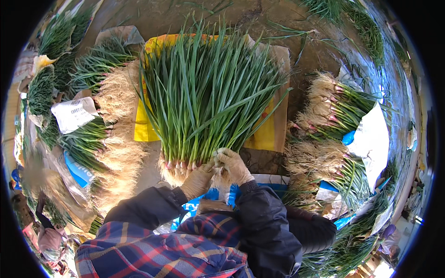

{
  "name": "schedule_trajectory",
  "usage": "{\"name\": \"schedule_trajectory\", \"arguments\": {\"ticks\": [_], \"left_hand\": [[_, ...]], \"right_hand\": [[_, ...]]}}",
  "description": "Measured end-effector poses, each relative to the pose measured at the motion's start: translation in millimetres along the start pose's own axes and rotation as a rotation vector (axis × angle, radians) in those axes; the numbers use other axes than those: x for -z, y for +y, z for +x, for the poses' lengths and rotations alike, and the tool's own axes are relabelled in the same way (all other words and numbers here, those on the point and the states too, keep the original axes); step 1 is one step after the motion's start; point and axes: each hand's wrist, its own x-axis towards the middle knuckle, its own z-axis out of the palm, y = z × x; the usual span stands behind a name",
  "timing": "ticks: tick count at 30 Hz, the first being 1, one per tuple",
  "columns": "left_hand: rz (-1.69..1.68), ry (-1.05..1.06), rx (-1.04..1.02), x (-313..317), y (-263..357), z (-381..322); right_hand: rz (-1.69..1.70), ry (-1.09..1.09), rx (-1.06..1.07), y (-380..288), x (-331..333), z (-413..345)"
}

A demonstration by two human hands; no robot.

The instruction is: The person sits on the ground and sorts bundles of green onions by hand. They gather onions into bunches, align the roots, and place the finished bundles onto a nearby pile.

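A wide row of green garlic plants (201, 100) lies in front of me, leaves pointing away and the pinkish-white bases with fringed roots (175, 176) towards me. Both hands wear pale thin gloves and meet at the near right part of this row. My right hand (234, 166) has its fingers curled around the stem bases there. The fingertips of my left hand (198, 181) touch the same stems beside the right fingers; its grip is partly hidden. Beneath the leaves is a yellow and tan woven sack (146, 121).
Bundles of garlic plants with long roots lie to the left (118, 149) and right (309, 156). White printed sacking (372, 146) covers part of the right bundles. A blue and white printed sack (274, 187) lies by my lap. Loose leaves (288, 33) are scattered on the floor ahead.
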Motion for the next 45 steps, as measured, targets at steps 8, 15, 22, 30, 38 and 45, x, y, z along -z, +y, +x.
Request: {"name": "schedule_trajectory", "arguments": {"ticks": [8,15,22,30,38,45], "left_hand": [[0.017,0.032,-0.020,7,16,4],[-0.225,0.230,0.085,50,-4,-13],[-0.428,0.916,0.691,56,-220,-27],[-0.626,0.929,0.783,55,-321,-41],[-0.809,0.934,0.347,89,-133,2],[-1.042,0.457,0.373,62,-12,0]], "right_hand": [[0.698,0.181,0.361,-63,9,6],[-1.527,0.645,-0.524,-39,140,-30],[0.463,0.869,-0.105,-11,196,-19],[0.788,0.820,0.135,-33,183,-16],[0.140,0.322,0.501,-90,39,-8],[0.267,0.044,0.170,-34,-60,-5]]}}
